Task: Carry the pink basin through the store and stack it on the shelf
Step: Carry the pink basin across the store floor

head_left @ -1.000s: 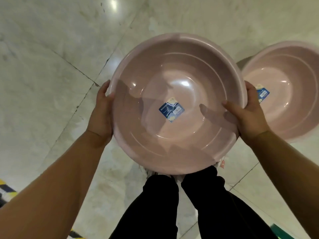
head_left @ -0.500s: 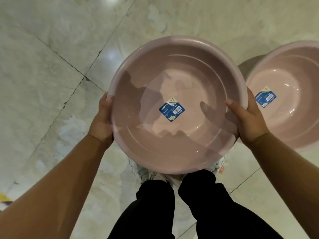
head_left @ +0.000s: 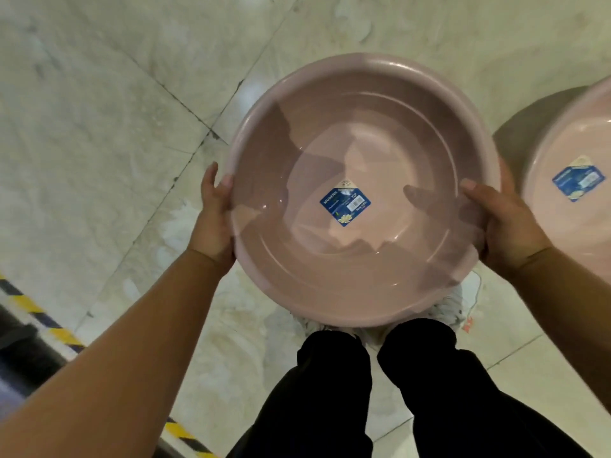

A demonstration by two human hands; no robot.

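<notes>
I hold a round pink basin [head_left: 360,133] level in front of me, above my legs. A blue label is stuck inside its bottom. My left hand [head_left: 215,219] grips the left rim, thumb over the edge. On the opposite rim my right hand [head_left: 509,223] holds on, thumb lying inside the bowl. No shelf is in view.
A second pink basin [head_left: 568,196] with the same blue label sits on the pale marble floor [head_left: 99,127] at the right edge. Yellow-and-black hazard tape [head_left: 43,319] runs along a dark edge at the lower left. My black trousers and white shoes are below the basin.
The view has shifted right over the floor: the second basin has slid toward the right edge and the hazard tape has come back into view at lower left. My grip is unchanged.
</notes>
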